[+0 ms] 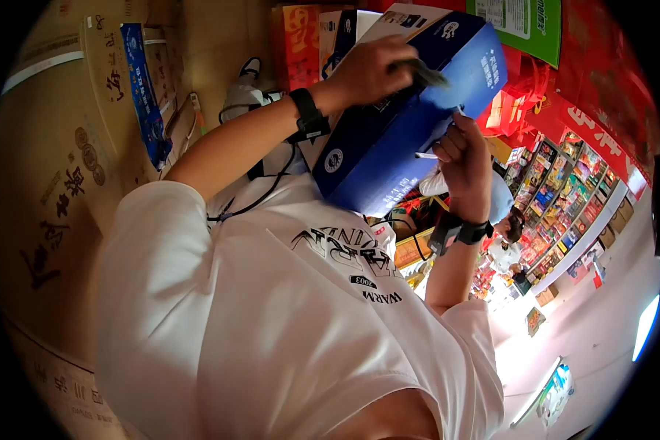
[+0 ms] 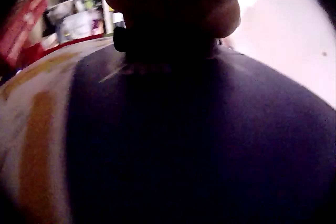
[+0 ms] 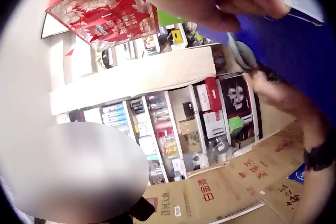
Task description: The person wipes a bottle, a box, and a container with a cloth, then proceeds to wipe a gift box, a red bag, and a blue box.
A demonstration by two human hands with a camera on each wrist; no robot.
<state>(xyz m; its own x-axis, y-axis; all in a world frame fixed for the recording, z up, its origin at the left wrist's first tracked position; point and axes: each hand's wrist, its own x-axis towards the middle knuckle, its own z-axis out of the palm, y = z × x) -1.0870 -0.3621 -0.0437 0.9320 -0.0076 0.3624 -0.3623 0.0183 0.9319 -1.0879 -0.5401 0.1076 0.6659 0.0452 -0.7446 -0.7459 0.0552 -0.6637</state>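
A large blue box (image 1: 359, 165) with white print stands tilted before the white shirt. Over its upper side my left hand (image 1: 378, 70) grips a thin, flat grey-green thing (image 1: 431, 75), blurred in the head view; in the right wrist view the grey-green thing (image 3: 241, 53) looks folded. My right hand (image 1: 462, 158) is curled close beside the box's right side, holding a slim white object (image 1: 424, 155) that shows at the fist. In the right wrist view it appears as a flat white piece (image 3: 302, 4). A dark surface (image 2: 199, 140) fills most of the left wrist view.
Brown cartons (image 1: 73, 154) are stacked on the left, with a narrow blue strip (image 1: 143, 95) on them. Red packaging (image 1: 517, 95) and a green carton (image 1: 532, 33) lie beyond the box. Stocked shelves (image 1: 557, 183) and another person (image 1: 500, 198) are at the right.
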